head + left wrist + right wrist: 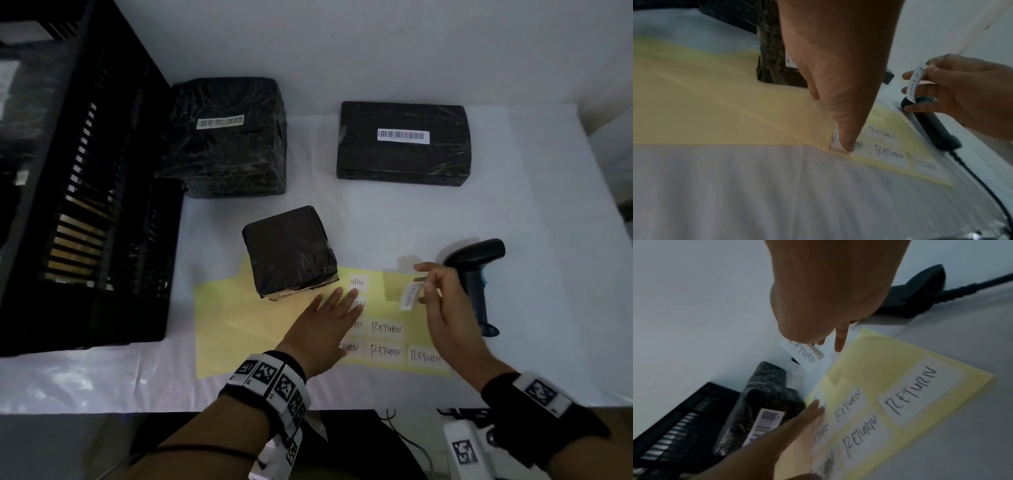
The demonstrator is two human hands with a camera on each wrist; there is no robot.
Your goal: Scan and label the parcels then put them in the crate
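A yellow label sheet (239, 329) with white RETURN stickers lies near the table's front edge. My left hand (329, 318) presses flat on it with straight fingers. My right hand (433, 291) pinches one peeled RETURN label (409, 297) (915, 84) (803, 354) just above the sheet's right part. A small black-wrapped parcel (291, 250) stands on the sheet's far edge, just beyond my left fingertips. Two larger black parcels with barcodes, one at left (226, 137) and one at right (404, 140), lie farther back.
A black slatted crate (89, 205) fills the left side of the table, touching the left parcel. A black handheld scanner (476, 277) lies right of my right hand, its cable (982, 181) trailing off the front edge. White cloth covers the table (445, 212).
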